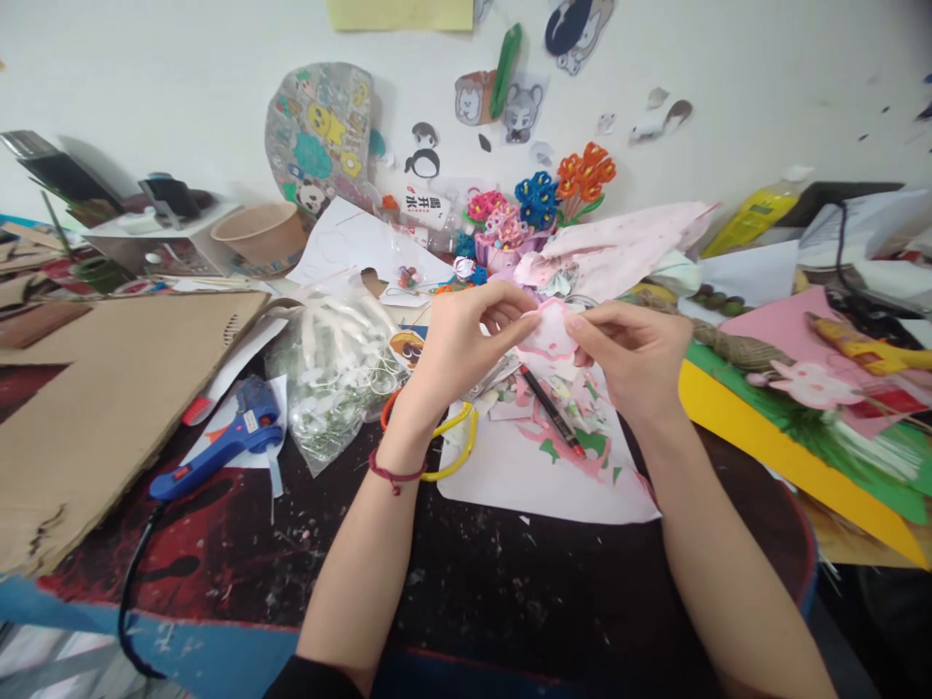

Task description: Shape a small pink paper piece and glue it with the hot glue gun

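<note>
Between my two hands is a small pink and white paper cutout [551,332], lifted over the worktable. My left hand [484,335] pinches its left edge with thumb and fingers. On the opposite edge, my right hand [622,345] has its fingers closed on the same cutout. Under them lies a white sheet [510,471] strewn with pink, green and white paper scraps. A dark pen with a red end [551,413] rests across the scraps. Yellow-handled scissors [466,456], partly hidden, lie beside my left wrist.
A blue hot glue gun [233,437] with its cord lies left, beside a large cardboard piece [109,408]. A clear plastic bag [335,369] sits near my left forearm. Pipe-cleaner flowers [502,218] stand at the back. Yellow and green sheets [772,437] are stacked on the right.
</note>
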`<state>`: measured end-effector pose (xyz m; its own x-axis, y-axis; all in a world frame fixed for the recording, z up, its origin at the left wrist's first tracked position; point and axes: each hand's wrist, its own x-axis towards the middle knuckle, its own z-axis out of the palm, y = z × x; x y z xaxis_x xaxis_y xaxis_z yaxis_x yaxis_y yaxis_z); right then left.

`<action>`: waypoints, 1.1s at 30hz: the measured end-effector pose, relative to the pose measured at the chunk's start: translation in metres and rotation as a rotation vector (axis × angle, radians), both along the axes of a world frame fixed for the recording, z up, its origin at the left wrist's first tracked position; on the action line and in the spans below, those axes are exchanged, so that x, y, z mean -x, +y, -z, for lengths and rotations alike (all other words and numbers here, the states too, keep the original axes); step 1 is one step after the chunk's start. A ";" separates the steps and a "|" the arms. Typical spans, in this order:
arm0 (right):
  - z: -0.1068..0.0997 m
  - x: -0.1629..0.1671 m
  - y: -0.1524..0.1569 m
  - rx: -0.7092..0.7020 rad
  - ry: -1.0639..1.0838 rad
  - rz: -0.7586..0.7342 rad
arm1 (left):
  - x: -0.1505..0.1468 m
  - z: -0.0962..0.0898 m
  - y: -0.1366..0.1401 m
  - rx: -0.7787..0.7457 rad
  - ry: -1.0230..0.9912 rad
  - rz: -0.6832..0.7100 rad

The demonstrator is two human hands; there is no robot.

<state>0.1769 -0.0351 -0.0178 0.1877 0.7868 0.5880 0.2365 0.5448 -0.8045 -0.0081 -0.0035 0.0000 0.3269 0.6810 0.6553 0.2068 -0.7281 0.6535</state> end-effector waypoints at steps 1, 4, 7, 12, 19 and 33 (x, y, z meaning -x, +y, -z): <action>0.000 0.000 0.000 0.006 -0.005 0.004 | 0.000 0.000 0.000 -0.005 0.001 0.001; -0.001 -0.001 0.000 0.010 -0.015 0.013 | 0.000 0.000 0.000 -0.015 0.001 -0.007; -0.001 -0.001 0.000 0.014 -0.015 0.006 | 0.001 -0.001 -0.001 -0.023 -0.003 -0.011; 0.000 -0.001 0.001 0.018 -0.004 -0.006 | 0.001 -0.001 -0.002 -0.029 -0.009 -0.011; 0.001 -0.001 0.001 0.025 0.010 -0.031 | 0.002 0.000 -0.001 -0.042 -0.008 -0.023; 0.000 0.000 0.000 -0.007 -0.010 0.008 | 0.002 -0.001 0.000 -0.006 -0.023 0.016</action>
